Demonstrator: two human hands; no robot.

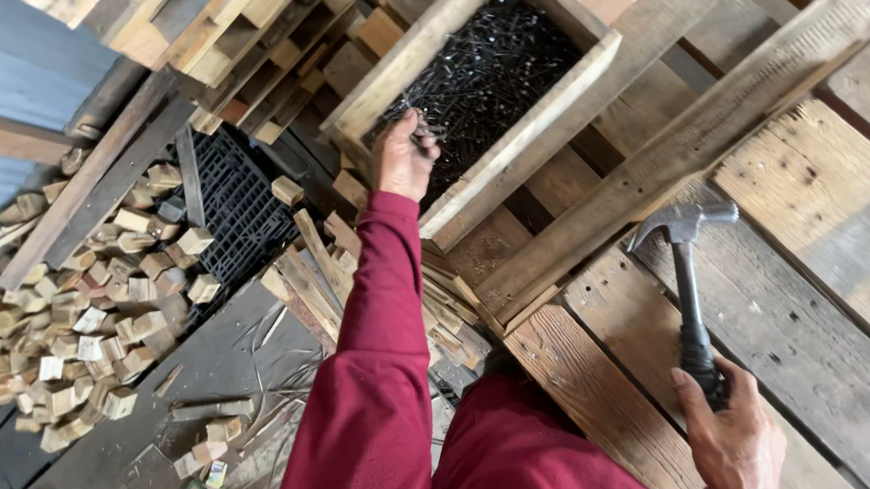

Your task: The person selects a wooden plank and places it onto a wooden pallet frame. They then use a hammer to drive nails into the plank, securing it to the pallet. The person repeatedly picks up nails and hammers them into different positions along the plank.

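My left hand (403,159) pinches nails (492,74) in wooden box (509,160); right hand (736,436) grips hammer (687,284); wood blocks (81,324) piled left.

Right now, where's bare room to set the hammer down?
Bare pallet planks lie right of the hammer in the right hand. Dark floor by the block pile is partly free. The nail box, where the left hand reaches, is full.

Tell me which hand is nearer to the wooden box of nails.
Left. The left hand reaches into the wooden box of nails, fingers among the nails. The right hand is far off at the lower right, gripping the hammer over the planks.
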